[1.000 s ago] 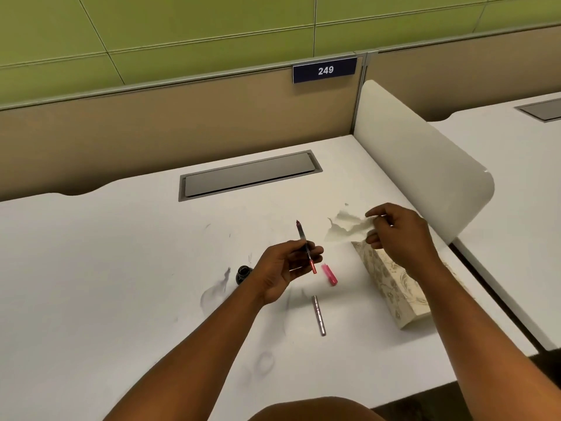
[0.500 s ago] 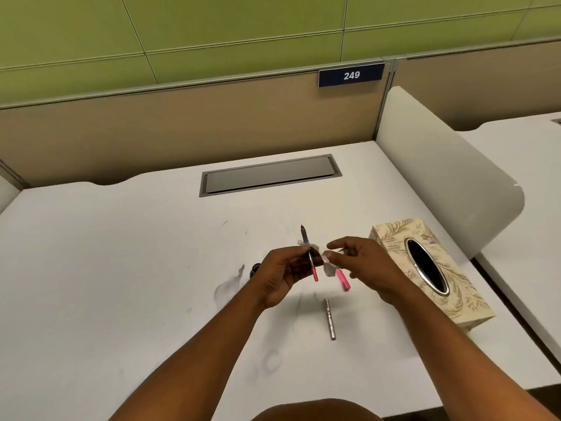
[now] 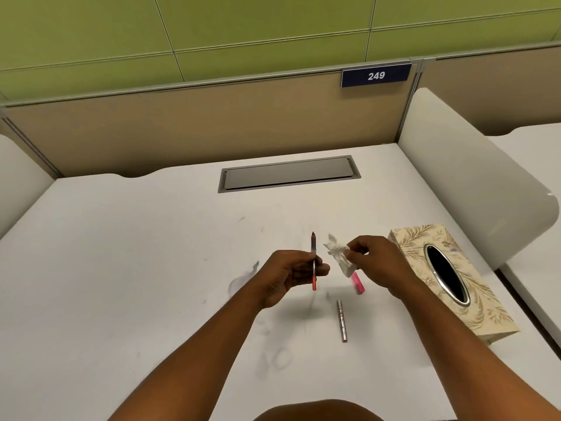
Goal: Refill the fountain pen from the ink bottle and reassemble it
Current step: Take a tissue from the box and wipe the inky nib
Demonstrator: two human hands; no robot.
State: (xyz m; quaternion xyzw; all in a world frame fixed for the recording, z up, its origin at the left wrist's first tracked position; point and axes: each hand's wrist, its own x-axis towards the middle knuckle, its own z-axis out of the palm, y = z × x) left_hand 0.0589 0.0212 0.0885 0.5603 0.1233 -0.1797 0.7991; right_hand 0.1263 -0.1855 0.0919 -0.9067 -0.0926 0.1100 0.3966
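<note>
While the left hand (image 3: pixel 291 273) pinches the upright pen section (image 3: pixel 313 262) at mid-frame, nib end up, the right hand (image 3: pixel 376 262) just beside it clamps a crumpled tissue (image 3: pixel 338 256), apart from the pen. Below them on the white counter (image 3: pixel 136 268) lie a pink cap (image 3: pixel 357 283) and a silver barrel (image 3: pixel 342 320). A patterned tissue box (image 3: pixel 473 287) sits at right. The ink bottle is hidden from where I stand.

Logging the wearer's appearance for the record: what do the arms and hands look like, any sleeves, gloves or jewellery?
Both forearms are bare as far as the view reaches, with no sleeves in sight. The left hand and right hand wear no gloves. No watch, bracelet or ring is visible on wrists or fingers.
</note>
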